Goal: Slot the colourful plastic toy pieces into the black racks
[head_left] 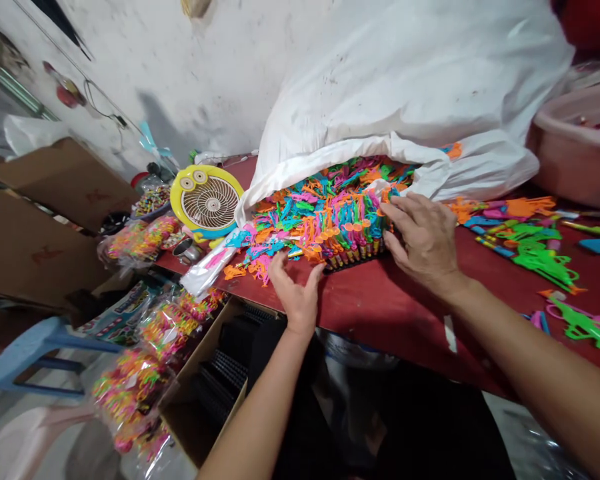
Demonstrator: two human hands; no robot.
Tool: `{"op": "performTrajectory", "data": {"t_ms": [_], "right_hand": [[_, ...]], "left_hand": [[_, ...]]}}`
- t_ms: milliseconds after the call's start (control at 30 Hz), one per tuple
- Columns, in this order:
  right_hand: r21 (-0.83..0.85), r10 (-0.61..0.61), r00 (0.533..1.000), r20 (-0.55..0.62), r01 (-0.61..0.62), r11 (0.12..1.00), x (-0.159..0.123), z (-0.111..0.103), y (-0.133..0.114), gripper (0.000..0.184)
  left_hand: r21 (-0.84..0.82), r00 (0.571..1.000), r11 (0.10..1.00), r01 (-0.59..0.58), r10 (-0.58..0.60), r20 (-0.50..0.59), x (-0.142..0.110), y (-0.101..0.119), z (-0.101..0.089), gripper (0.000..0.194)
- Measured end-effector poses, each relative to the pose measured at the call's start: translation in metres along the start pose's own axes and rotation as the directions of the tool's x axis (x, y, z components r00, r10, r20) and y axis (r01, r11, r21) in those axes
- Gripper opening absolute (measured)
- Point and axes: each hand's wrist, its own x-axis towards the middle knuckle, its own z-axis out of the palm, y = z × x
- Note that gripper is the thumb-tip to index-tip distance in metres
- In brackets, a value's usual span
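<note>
A black rack (347,263) stands at the table's front edge. It holds upright rows of small plastic toys (353,223) with orange, pink, blue and green tops and gold-coloured lower parts. My left hand (297,290) is at the rack's left end, thumb and fingers apart, with nothing clearly held. At the right end, the bent fingers of my right hand (423,240) close on one of the toys; their tips partly cover it. Behind the rack, a heap of loose plastic toys (300,200) spills from the mouth of a large white sack (405,80).
A yellow fan (210,203) and a metal cup (186,252) stand to the left. Below is a cardboard box (180,407) of black racks, beside bagged toys (135,380) and a blue stool (45,347). More toys (540,250) and a pink tub (580,147) are right.
</note>
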Motion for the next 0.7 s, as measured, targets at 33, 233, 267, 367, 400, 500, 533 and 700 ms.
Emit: {"op": "performTrajectory", "data": {"t_ms": [33, 233, 267, 367, 400, 500, 533, 700], "right_hand": [[0.001, -0.002, 1.000, -0.002, 0.002, 1.000, -0.001, 0.000, 0.001, 0.060], [0.023, -0.023, 1.000, -0.006, 0.023, 0.999, 0.007, 0.000, 0.006, 0.051], [0.026, -0.027, 1.000, -0.003, 0.027, 0.999, 0.010, 0.000, 0.009, 0.049], [0.047, -0.043, 0.999, 0.021, 0.042, 0.998, 0.015, 0.002, 0.017, 0.052], [0.060, -0.049, 0.998, 0.030, 0.047, 0.997, 0.016, 0.003, 0.019, 0.055], [0.107, -0.062, 0.997, 0.044, 0.057, 0.993, 0.014, 0.006, 0.023, 0.061], [0.120, -0.060, 0.997, 0.041, 0.055, 0.991, 0.013, 0.008, 0.023, 0.062], [0.159, -0.041, 0.999, 0.026, 0.037, 0.987, 0.010, 0.010, 0.020, 0.064]], "left_hand": [[-0.005, 0.998, 0.999, 0.047, -0.047, 0.038, -0.006, -0.002, 0.000, 0.052], [0.026, 0.890, 0.993, 0.112, -0.112, 0.441, -0.013, -0.004, 0.012, 0.016], [0.042, 0.879, 0.993, 0.112, -0.119, 0.462, -0.010, -0.003, 0.015, 0.017], [0.046, 0.865, 0.993, 0.105, -0.114, 0.488, -0.001, -0.001, 0.021, 0.024], [0.052, 0.859, 0.995, 0.091, -0.104, 0.501, 0.001, -0.001, 0.022, 0.024], [0.161, 0.826, 0.987, -0.001, -0.090, 0.556, 0.010, -0.003, 0.023, 0.029], [0.215, 0.811, 0.976, -0.035, -0.098, 0.577, 0.012, -0.003, 0.023, 0.032], [0.340, 0.765, 0.934, -0.109, -0.140, 0.629, 0.017, -0.001, 0.027, 0.040]]}}
